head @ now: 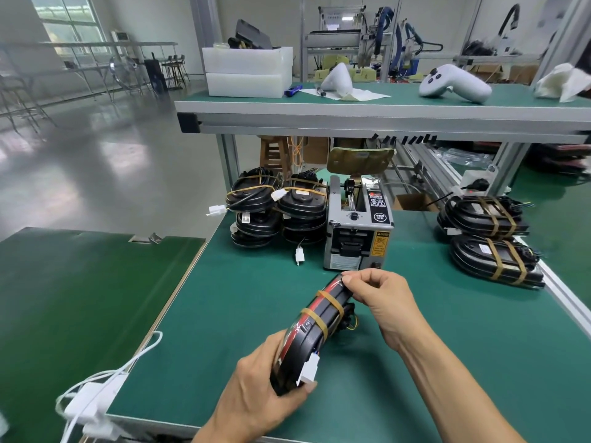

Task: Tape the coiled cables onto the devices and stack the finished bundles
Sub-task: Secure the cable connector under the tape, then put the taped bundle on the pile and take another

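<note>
A black and red device with a coiled cable (311, 327) is held on edge above the green mat, two tan tape bands round it. My left hand (265, 388) grips its near end, by a white connector (308, 369). My right hand (380, 298) pinches its far end, just in front of the grey tape dispenser (358, 225). Two stacks of taped bundles (278, 209) stand left of the dispenser. Two more taped bundles (492, 238) lie at the right edge.
A raised shelf (351, 110) spans the back with white foam boxes (248, 71), a white handheld controller (454, 83) and other parts. A white adapter with cable (92, 398) lies at the near left. A second green table (80, 298) stands to the left.
</note>
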A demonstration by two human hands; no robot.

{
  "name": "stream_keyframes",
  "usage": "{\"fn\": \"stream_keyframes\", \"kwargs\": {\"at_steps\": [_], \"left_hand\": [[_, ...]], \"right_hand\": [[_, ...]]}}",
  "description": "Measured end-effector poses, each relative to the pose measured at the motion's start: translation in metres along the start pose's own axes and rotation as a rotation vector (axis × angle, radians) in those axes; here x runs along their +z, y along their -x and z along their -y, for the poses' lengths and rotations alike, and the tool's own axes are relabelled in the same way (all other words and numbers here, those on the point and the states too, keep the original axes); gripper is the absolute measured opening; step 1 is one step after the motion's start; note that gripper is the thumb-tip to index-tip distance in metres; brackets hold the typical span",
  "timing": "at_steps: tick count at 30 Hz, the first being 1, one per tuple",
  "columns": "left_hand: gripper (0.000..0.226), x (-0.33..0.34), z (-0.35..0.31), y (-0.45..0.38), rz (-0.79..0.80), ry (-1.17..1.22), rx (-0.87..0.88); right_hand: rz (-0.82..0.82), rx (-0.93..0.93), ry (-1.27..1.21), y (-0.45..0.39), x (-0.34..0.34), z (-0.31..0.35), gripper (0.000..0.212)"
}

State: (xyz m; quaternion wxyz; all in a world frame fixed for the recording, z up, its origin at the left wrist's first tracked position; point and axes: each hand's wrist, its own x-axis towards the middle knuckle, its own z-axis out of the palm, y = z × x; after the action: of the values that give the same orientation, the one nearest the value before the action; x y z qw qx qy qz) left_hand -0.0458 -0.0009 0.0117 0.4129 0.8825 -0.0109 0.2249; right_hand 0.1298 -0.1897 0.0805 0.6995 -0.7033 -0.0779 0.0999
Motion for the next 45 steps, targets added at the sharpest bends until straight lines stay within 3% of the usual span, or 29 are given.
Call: {"fn": "stream_keyframes", "kwargs": {"at_steps": [23,37,45], "left_hand": [[0.068,0.001,0.0,0.0,-0.022,0.018,0.033],[0.064,0.0,-0.008,-0.001,-0.04,0.025,0.049],[0.067,-0.001,-0.004,0.0,-0.02,0.017,0.044]], "right_hand": [[-0.12,-0.04,0.041,0.005,0.01,-0.002,0.022],[-0.171,-0.015,0.03,0.008,0.014,-0.004,0.014],[-0.126,0.147,-0.12,0.004,0.015,-0.006,0.012]]}}
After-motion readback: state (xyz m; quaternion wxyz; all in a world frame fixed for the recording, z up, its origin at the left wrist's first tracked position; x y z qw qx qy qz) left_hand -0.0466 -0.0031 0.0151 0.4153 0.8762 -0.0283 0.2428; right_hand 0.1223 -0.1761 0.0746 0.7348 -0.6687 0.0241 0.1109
